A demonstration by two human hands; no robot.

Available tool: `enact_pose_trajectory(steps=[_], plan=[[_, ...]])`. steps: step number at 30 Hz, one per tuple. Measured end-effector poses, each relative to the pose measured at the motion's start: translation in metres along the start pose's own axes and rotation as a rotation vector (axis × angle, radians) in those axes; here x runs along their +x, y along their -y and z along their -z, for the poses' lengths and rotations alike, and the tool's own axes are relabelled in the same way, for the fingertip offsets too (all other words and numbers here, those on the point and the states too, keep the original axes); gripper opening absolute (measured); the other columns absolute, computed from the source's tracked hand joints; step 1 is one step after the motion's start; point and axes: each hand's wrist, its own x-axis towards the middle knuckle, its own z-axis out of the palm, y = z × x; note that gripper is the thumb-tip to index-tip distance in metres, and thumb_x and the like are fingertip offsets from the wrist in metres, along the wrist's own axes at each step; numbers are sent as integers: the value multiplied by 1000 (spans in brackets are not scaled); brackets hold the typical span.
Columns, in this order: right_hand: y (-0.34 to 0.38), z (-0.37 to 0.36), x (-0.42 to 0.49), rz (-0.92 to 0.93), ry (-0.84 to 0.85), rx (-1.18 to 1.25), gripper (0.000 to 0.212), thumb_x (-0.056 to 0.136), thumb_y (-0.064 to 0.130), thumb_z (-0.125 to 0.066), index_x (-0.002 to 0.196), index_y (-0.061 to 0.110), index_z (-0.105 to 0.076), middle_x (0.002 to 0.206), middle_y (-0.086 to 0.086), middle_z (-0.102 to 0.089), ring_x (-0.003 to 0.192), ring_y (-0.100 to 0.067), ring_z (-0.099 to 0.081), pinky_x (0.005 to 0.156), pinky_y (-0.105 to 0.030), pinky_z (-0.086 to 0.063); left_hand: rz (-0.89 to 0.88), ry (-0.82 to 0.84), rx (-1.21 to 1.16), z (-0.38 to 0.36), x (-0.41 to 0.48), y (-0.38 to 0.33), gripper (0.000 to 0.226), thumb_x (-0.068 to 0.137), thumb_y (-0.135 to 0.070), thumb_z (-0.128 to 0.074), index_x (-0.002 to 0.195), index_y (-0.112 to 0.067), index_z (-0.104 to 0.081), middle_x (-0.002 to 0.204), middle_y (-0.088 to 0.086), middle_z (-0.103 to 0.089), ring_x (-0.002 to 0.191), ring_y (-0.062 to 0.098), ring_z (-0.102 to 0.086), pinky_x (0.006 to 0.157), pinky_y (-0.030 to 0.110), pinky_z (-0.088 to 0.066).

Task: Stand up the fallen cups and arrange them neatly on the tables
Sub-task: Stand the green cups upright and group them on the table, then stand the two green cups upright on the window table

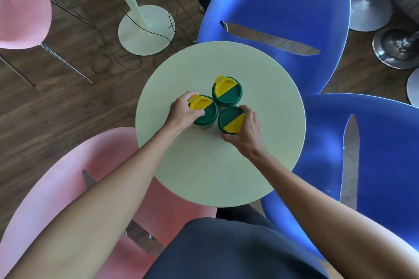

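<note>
Three green cups with green-and-yellow lids stand upright in a tight cluster on the round pale green table (pixel 260 165). My left hand (pixel 181 112) grips the left cup (pixel 205 111) from its left side. My right hand (pixel 246 130) grips the near right cup (pixel 230 120) from its right side. The far cup (pixel 227 91) stands free, touching or nearly touching the other two. The cups' bodies are mostly hidden under their lids.
Two blue chairs (pixel 283 2) (pixel 385 165) flank the table at the right, a pink chair (pixel 74 188) at the near left. Another pink chair (pixel 20 7) and a second pale table with its base (pixel 146 29) stand far left, with cables on the wooden floor.
</note>
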Motion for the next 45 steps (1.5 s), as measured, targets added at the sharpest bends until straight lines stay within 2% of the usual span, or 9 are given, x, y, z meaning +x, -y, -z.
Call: enact_pose_trajectory(steps=[10, 13, 16, 19, 22, 26, 31, 36, 45], plan=[[-4, 5, 0, -6, 34, -19, 98, 67, 32, -87, 145, 21, -30, 141, -4, -40, 126, -26, -38, 92, -29, -33, 9, 62, 10, 3, -1, -3, 53, 78, -14, -72, 130, -18, -59, 113, 3, -63, 93, 19, -58, 78, 24, -44], [-6, 7, 0, -3, 51, -50, 102, 66, 38, -87, 147, 22, -27, 144, -4, -39, 128, -28, -37, 96, -31, -35, 21, 58, -14, 2, -3, -3, 58, 83, -23, -72, 137, -18, -51, 120, -1, -56, 107, 17, -55, 89, 26, -41], [-5, 11, -3, 2, 41, -68, 106, 67, 49, -84, 151, 24, -23, 149, -4, -36, 134, -28, -33, 107, -39, -35, -18, -64, 1, -1, -10, -2, 53, 88, -28, -67, 137, -15, -51, 130, 6, -55, 117, 21, -54, 100, 35, -45], [1, 22, -12, 5, -66, -11, 90, 75, 59, -73, 147, 25, -31, 148, -4, -41, 134, -25, -37, 110, -42, -37, -178, -281, 134, -3, -26, -4, 30, 90, -20, -61, 119, -12, -63, 116, 11, -63, 111, 29, -57, 94, 39, -47], [-2, 40, -28, 5, -230, 23, 54, 87, 47, -66, 132, 22, -51, 131, -3, -57, 120, -24, -54, 96, -44, -48, -355, -343, 299, -9, -47, -12, 18, 87, -15, -58, 100, -12, -71, 100, 10, -68, 98, 33, -59, 85, 43, -49], [-12, 73, -67, -55, -273, 96, 29, 91, 36, -62, 115, 20, -64, 106, -2, -70, 97, -22, -67, 85, -44, -55, -509, -234, 357, -32, -86, -36, 16, 86, -13, -59, 95, -11, -72, 97, 9, -72, 96, 33, -63, 84, 42, -51], [-33, 120, -139, -131, -321, 156, 27, 87, 36, -62, 110, 24, -69, 91, 7, -68, 97, -18, -67, 81, -36, -54, -519, 37, 428, -74, -143, -81, 24, 85, -18, -58, 106, -19, -70, 103, 5, -73, 100, 29, -66, 87, 39, -52], [-66, 183, -219, -183, -482, 187, 27, 89, 30, -61, 112, 18, -71, 91, 2, -69, 84, -18, -65, 64, -25, -45, -646, 197, 515, -132, -208, -146, 28, 86, -20, -55, 109, -24, -68, 105, 3, -75, 103, 31, -65, 86, 37, -49], [-155, 324, -332, -282, -829, 257, 21, 89, 26, -63, 104, 17, -74, 94, -3, -74, 78, -16, -64, 62, -24, -44, -989, 350, 526, -267, -320, -289, 21, 87, -20, -55, 101, -24, -70, 102, -1, -75, 100, 26, -66, 81, 33, -46]])
